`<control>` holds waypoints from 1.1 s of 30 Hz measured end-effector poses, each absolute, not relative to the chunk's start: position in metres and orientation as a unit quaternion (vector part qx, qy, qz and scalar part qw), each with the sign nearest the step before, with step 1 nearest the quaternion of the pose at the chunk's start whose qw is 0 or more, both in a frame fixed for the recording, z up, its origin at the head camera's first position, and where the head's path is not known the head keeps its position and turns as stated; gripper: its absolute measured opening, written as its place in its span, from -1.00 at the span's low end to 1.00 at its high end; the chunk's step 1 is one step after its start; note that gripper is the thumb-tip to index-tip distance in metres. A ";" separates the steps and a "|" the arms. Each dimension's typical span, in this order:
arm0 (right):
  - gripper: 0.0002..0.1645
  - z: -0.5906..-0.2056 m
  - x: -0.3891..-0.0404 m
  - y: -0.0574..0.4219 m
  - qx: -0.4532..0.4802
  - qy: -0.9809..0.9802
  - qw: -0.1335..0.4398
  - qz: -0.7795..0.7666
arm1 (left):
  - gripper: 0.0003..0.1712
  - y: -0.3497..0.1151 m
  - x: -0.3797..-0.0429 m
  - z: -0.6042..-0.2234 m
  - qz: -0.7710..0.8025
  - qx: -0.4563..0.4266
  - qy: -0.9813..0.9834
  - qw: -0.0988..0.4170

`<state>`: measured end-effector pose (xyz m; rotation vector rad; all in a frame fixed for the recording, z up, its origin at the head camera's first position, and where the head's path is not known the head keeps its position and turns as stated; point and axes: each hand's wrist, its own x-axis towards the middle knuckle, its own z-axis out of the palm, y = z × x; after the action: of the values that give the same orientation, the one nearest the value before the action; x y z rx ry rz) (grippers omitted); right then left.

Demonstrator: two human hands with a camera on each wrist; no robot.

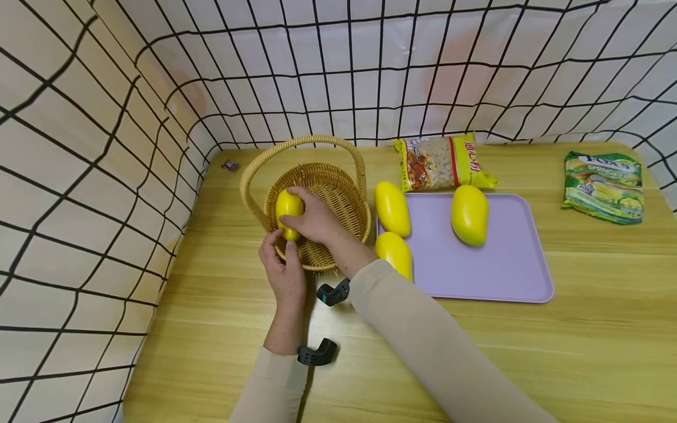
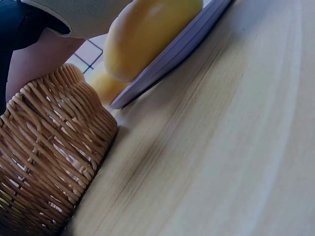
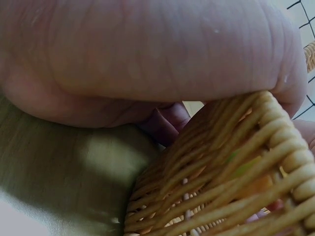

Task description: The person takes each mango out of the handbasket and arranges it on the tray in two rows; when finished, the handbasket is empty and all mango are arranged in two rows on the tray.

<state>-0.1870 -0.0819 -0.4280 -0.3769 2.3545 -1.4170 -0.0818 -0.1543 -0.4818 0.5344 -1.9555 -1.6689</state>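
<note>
My right hand point(image 1: 317, 220) reaches over the round wicker basket point(image 1: 344, 208) and grips a yellow mango point(image 1: 288, 204), thumb across its side. The mango stands lengthwise at the basket's left inner wall. From the near side, my left hand point(image 1: 284, 279) comes over the rim, finger and thumb at the mango's lower end; its other fingers are mostly hidden. In the left wrist view the basket's woven outer wall point(image 2: 54, 142) fills the left side. A hand point(image 3: 147, 54) spans the top of the right wrist view, right above the basket rim point(image 3: 283, 123).
A lilac tray point(image 1: 497, 270) lies right of the basket, with one mango point(image 1: 469, 215) on it and two more mangoes point(image 1: 392, 208) along its left edge. Behind are a yellow food packet point(image 1: 439, 163) and, farther right, a green Fox's bag point(image 1: 603, 188). Black grid netting point(image 1: 349, 70) encloses the table.
</note>
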 end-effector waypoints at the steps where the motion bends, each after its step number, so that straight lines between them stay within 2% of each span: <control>1: -0.18 -0.428 -0.187 -0.082 -0.133 0.835 0.181 -0.503 | -0.63 -0.154 -0.082 -0.482 -0.615 0.197 -0.720 0.255; 16: -0.17 -0.421 -0.183 -0.075 -0.059 0.781 0.113 -0.611 | -0.63 -0.152 -0.081 -0.481 -0.606 0.199 -0.725 0.259; 24: -0.13 -0.407 -0.168 -0.070 -0.074 0.782 0.065 -0.615 | -0.64 -0.154 -0.082 -0.482 -0.609 0.199 -0.720 0.266; 33: -0.03 -0.390 -0.151 -0.056 -0.093 0.774 0.065 -0.623 | -0.64 -0.154 -0.081 -0.481 -0.609 0.200 -0.721 0.262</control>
<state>-0.1511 -0.0564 -0.3897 -0.2811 2.3351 -1.8808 -0.0810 -0.1542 -0.4811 0.5403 -1.9520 -1.6486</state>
